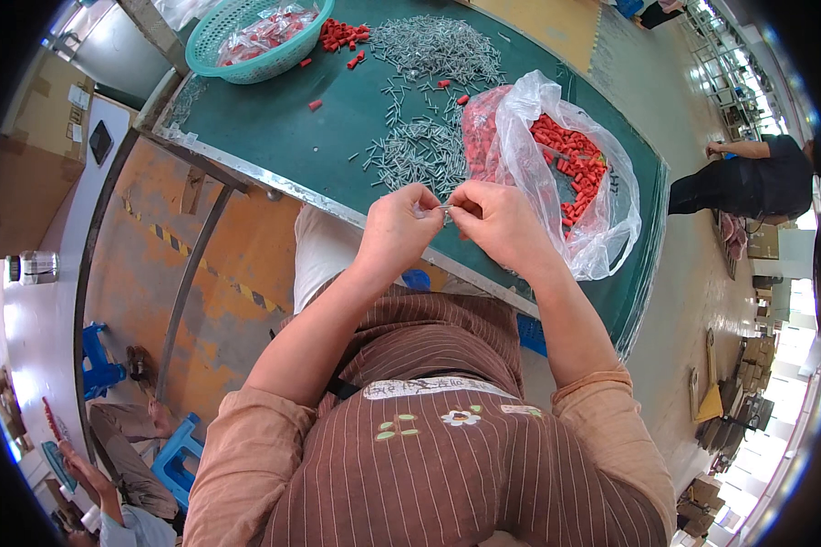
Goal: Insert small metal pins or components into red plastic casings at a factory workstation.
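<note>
the two hands meet just above the near edge of the surface, knuckles almost touching. the left hand (400,228) is curled, its fingertips pinched on one end of a thin metal pin (446,209); the right hand (493,219) is curled the same way and pinches the other end, so the small shiny piece sits between both sets of fingertips. whether anything red is on it is too small to tell.

just beyond the hands lies a loose heap of grey pins (420,150), short, straight and dull silver, scattered thinly at its edges. to the right, touching that heap, a crumpled clear plastic bag (602,219) lies open, its film glossy and wrinkled, holding many small red caps (570,159), stubby and tube-like. farther back a second, wider spread of pins (438,46) covers the surface, with a small cluster of loose red caps (342,35) beside it and a few strays between.

at the far left corner stands a round teal basket (246,41) of perforated plastic, with sealed clear packets of red pieces inside.

the surface (283,128) is a dark green mat, smooth and matte, edged by a pale metal rim. below it the floor is worn orange with striped tape. another person (748,178) in dark clothes bends over well apart on the right.
</note>
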Demonstrator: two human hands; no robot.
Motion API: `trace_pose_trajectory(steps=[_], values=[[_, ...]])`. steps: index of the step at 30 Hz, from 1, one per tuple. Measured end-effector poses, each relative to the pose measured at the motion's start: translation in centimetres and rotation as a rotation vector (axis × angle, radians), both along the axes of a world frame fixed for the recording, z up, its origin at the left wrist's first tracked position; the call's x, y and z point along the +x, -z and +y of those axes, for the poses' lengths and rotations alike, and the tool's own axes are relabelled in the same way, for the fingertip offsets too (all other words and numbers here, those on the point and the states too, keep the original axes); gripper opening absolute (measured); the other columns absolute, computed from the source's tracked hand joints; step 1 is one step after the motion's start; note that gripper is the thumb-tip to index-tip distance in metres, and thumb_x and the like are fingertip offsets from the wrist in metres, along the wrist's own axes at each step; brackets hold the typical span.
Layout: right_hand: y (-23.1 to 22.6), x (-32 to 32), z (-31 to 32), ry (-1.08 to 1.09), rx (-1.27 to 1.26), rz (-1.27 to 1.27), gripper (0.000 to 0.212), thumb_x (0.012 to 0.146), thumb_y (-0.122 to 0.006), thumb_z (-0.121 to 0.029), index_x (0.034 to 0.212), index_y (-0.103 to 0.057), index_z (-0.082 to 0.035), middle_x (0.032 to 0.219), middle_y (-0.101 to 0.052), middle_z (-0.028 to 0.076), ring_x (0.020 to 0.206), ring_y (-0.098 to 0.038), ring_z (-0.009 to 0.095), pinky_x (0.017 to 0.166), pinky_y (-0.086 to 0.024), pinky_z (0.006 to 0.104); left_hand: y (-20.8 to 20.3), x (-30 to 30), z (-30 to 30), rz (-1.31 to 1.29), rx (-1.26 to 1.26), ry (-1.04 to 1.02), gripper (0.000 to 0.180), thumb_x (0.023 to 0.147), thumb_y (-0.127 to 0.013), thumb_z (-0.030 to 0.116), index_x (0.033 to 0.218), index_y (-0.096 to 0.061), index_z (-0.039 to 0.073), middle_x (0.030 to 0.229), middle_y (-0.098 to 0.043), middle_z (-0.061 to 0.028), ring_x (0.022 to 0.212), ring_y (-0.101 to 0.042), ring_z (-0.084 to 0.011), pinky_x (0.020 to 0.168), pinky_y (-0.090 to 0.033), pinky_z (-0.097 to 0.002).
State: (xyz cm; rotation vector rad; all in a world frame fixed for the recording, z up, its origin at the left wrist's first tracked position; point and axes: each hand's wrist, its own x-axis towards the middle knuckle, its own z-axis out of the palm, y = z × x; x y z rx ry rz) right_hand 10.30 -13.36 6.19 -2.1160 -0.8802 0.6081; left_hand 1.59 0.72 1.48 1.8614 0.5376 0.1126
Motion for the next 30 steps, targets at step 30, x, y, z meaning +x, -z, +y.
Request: trace_pose_trajectory(steps=[30], values=[[-0.2,-0.6,-0.6,-0.177,-0.282,-0.626,0.007,0.078,-0.057,-0.006,0.075,-0.062,-0.002,0.077,-0.065,0.017,0.077,-0.066,0.034,0.067,-0.053,0.0430,0.9,0.5,-2.4,-0.094,0.193,0.050,0.015,0.081,-0.062,0.014,0.083,-0.061,0.000,0.066,-0.061,-0.0127,0.057,-0.061,-0.0208,0.057,-0.048,-0.0355]])
